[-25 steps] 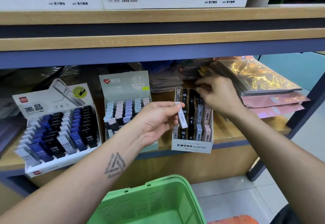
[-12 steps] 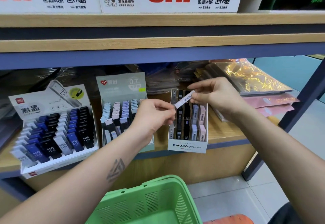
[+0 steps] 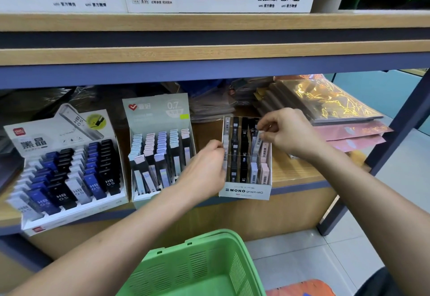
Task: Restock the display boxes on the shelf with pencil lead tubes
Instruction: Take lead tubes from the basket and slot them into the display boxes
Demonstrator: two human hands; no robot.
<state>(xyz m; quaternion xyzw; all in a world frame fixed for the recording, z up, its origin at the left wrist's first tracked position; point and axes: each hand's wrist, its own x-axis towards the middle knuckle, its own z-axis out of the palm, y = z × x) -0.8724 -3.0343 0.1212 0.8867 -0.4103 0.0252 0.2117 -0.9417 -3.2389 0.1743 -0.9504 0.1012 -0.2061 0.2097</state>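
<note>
White cardboard MONO display box (image 3: 244, 192) on the wooden shelf (image 3: 293, 174) holds slim upright lead tubes. Right hand (image 3: 290, 133) pinches a pale rectangular plastic tube (image 3: 257, 142) above its back row. Left hand (image 3: 204, 167), fingers curled, touches the box's left wall.

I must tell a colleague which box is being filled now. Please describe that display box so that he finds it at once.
On the wooden shelf, three display boxes stand in a row at the front. Take the rightmost, where both hands meet. Unlike its taller neighbours with backboards, the MONO box is small, white and low, marked "MONO graph MG".
</note>
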